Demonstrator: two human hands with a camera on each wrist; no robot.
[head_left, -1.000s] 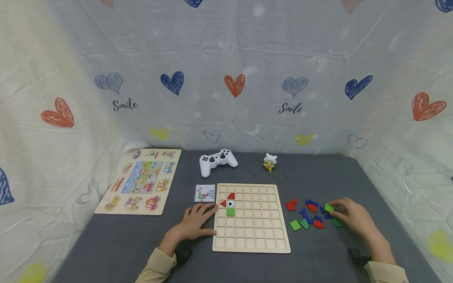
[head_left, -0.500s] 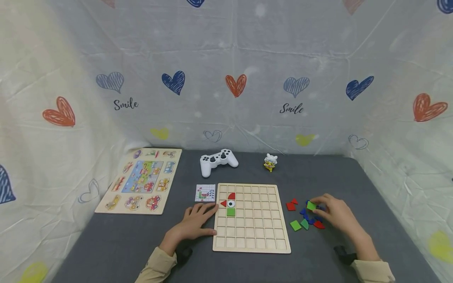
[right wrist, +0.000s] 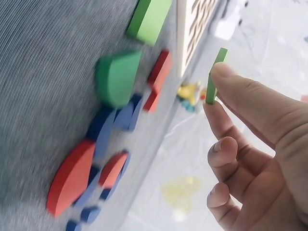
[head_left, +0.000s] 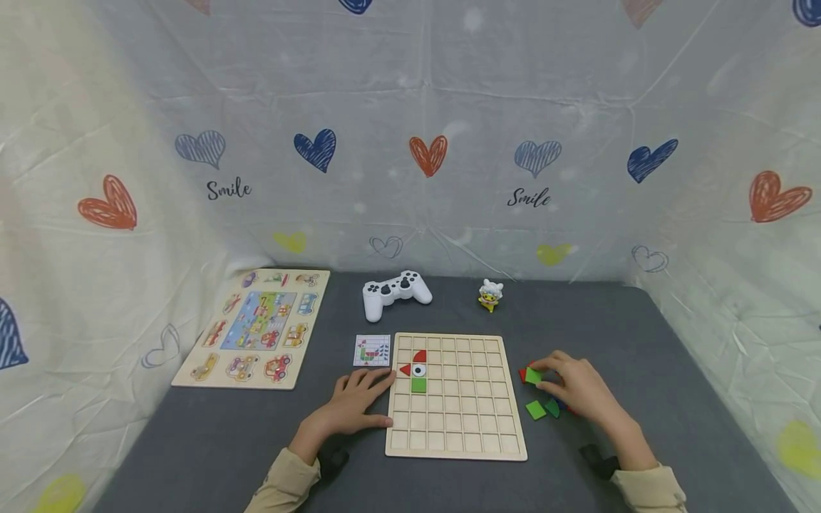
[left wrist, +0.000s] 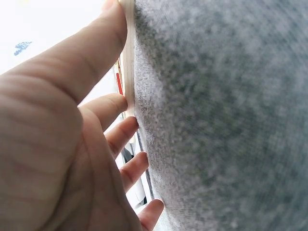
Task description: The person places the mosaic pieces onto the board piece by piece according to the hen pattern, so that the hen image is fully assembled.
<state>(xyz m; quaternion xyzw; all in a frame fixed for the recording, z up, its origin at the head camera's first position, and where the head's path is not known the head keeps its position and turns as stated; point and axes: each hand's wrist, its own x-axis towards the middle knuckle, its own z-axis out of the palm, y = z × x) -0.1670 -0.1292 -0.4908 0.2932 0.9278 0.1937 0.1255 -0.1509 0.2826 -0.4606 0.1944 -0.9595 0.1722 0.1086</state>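
My right hand (head_left: 575, 385) pinches a light green square tile (head_left: 533, 375) between thumb and fingertip, raised off the table just right of the wooden grid board (head_left: 471, 420). In the right wrist view the green tile (right wrist: 216, 77) is seen edge-on. My left hand (head_left: 353, 404) lies with fingers spread, its thumb and index fingertip touching the board's left edge. On the board sit a red quarter-round tile (head_left: 420, 355), a red triangle (head_left: 405, 370), a round eye tile (head_left: 419, 370) and a green square (head_left: 419, 385).
Loose pieces lie under and beside my right hand: a green square (head_left: 535, 410), a dark green piece (right wrist: 118, 77), red pieces (right wrist: 72, 178) and several blue ones. Behind are a pattern card (head_left: 372, 350), a white game controller (head_left: 397, 292), a small figurine (head_left: 490, 294) and a picture puzzle (head_left: 256, 331).
My right hand has carried the green square tile leftward from the far side of the loose pieces to near the board. The left hand has stayed at the board's edge.
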